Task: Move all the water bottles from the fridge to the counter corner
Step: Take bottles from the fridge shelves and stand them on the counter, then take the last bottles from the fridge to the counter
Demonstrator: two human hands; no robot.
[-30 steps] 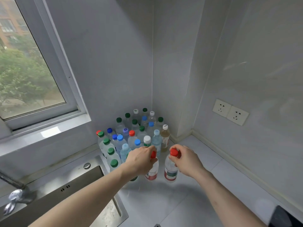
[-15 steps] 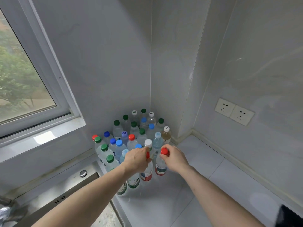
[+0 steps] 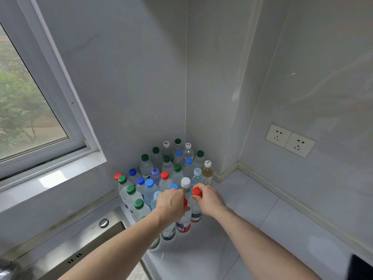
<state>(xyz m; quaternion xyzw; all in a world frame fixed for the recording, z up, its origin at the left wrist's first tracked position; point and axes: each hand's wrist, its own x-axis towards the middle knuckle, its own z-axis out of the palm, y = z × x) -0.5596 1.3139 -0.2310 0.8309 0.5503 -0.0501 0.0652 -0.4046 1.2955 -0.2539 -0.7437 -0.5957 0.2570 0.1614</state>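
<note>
Right bottle: a clear water bottle with a red cap (image 3: 196, 191) stands upright on the counter (image 3: 252, 215), its label a red, white and green band too small to read.
Right hand: the right hand (image 3: 210, 199) grips this bottle at the neck, fingers curled round just under the cap.
Left bottle: a second red-capped bottle (image 3: 184, 223) stands touching the first on its left, with a red and white label (print unreadable).
Left hand: the left hand (image 3: 171, 205) is closed over its top, so only a sliver of the cap shows.
Cluster: beyond both hands, a tight pack of upright clear bottles (image 3: 167, 168) fills the counter corner, with green, blue, red and white caps; one purple cap (image 3: 155, 171) bears a white mark.
Tea-coloured bottle: a white-capped bottle (image 3: 207, 172) of brownish liquid stands just past the right hand at the pack's edge.
Sink: a steel sink (image 3: 80, 251) lies under the left forearm.
Open room: bare counter spreads to the right of the right arm, up to the wall with two sockets (image 3: 290, 140).
Window: a window (image 3: 30, 110) sits far left of the left hand.
</note>
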